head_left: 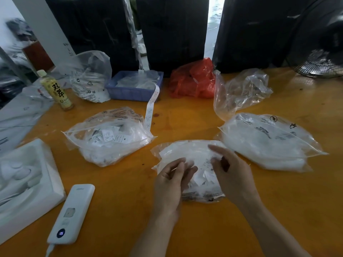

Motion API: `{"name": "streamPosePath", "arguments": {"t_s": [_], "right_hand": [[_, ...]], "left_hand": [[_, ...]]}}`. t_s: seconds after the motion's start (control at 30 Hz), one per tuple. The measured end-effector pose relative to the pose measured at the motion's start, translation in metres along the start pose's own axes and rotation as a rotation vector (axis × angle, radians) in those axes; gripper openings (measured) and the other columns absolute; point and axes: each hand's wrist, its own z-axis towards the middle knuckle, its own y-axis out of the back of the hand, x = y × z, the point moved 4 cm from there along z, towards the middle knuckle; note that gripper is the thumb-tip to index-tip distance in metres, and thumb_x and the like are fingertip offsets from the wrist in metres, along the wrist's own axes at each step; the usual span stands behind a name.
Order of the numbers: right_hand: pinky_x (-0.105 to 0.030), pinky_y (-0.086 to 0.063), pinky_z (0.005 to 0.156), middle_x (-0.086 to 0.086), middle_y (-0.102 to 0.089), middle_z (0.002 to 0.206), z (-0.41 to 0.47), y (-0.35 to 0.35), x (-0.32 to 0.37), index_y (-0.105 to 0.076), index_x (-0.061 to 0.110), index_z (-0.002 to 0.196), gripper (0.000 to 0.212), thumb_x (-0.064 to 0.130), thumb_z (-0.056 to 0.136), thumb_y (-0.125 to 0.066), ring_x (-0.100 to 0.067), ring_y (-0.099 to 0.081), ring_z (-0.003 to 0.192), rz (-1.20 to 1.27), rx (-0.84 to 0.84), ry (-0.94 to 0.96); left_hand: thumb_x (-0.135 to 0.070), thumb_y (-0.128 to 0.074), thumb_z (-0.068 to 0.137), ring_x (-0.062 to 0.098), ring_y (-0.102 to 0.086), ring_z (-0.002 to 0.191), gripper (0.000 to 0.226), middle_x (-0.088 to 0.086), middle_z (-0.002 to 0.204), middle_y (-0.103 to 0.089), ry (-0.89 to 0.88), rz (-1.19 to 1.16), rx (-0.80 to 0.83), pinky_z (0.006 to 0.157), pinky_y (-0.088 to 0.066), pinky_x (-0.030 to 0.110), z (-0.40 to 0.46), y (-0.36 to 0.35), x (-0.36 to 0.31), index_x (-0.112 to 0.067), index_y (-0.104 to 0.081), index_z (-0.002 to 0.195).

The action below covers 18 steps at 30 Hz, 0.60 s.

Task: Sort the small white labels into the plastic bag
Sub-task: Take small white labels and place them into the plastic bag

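Note:
A clear plastic bag (178, 151) with small white labels (204, 175) inside lies on the orange table right in front of me. My left hand (172, 180) rests on the bag's near left side, its fingers loosely bent and blurred. My right hand (232, 171) is at the bag's right side, and its thumb and fingers pinch the bag's film. Two fuller bags of white labels lie beside it, one to the left (111, 141) and one to the right (267, 143).
Further back stand a blue tray (130, 91) with a label strip (151, 108) trailing out, a red bag (193, 80), an empty clear bag (239, 91), a printed bag (89, 78) and a bottle (55, 89). A white power bank (72, 212) and a foam tray (27, 180) lie near left; a fan (319, 62) stands far right.

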Motion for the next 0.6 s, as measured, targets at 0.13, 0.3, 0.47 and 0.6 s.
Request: {"name": "streamPosePath", "arguments": {"t_s": [0.13, 0.3, 0.47, 0.6], "right_hand": [[-0.011, -0.051, 0.063, 0.015, -0.071, 0.076, 0.009, 0.017, 0.004, -0.054, 0.040, 0.137, 0.048, 0.026, 0.094, -0.071, -0.002, -0.069, 0.071, 0.194, -0.061, -0.090], [-0.026, -0.061, 0.070, 0.003, -0.077, 0.082, 0.014, 0.022, 0.015, -0.070, 0.027, 0.094, 0.006, 0.022, 0.093, -0.073, -0.013, -0.075, 0.077, 0.451, -0.017, -0.081], [-0.014, -0.055, 0.067, 0.008, -0.076, 0.078, 0.013, 0.011, 0.015, -0.068, 0.029, 0.092, 0.006, 0.025, 0.094, -0.072, -0.006, -0.074, 0.075, 0.350, 0.043, -0.073], [-0.021, -0.059, 0.068, 0.014, -0.074, 0.078, 0.012, 0.009, 0.014, -0.066, 0.033, 0.091, 0.010, 0.024, 0.095, -0.070, -0.003, -0.072, 0.074, 0.199, 0.063, -0.033]], "left_hand": [[-0.020, -0.073, 0.087, 0.031, -0.077, 0.108, 0.036, 0.018, 0.115, -0.079, -0.013, -0.012, 0.035, 0.083, -0.063, 0.025, -0.001, -0.004, 0.000, -0.005, -0.074, 0.119], [-0.019, -0.073, 0.086, 0.031, -0.078, 0.108, 0.036, 0.018, 0.113, -0.079, -0.012, 0.001, 0.053, 0.084, -0.063, 0.026, -0.003, -0.007, 0.003, -0.001, -0.074, 0.117], [-0.018, -0.073, 0.086, 0.032, -0.078, 0.107, 0.033, 0.019, 0.113, -0.079, -0.042, 0.018, 0.074, 0.087, -0.064, 0.029, -0.005, -0.009, 0.002, -0.002, -0.076, 0.115], [-0.018, -0.074, 0.085, 0.033, -0.078, 0.105, 0.024, 0.019, 0.111, -0.079, -0.043, 0.023, 0.062, 0.085, -0.064, 0.028, -0.006, -0.008, 0.001, -0.009, -0.083, 0.105]]}}
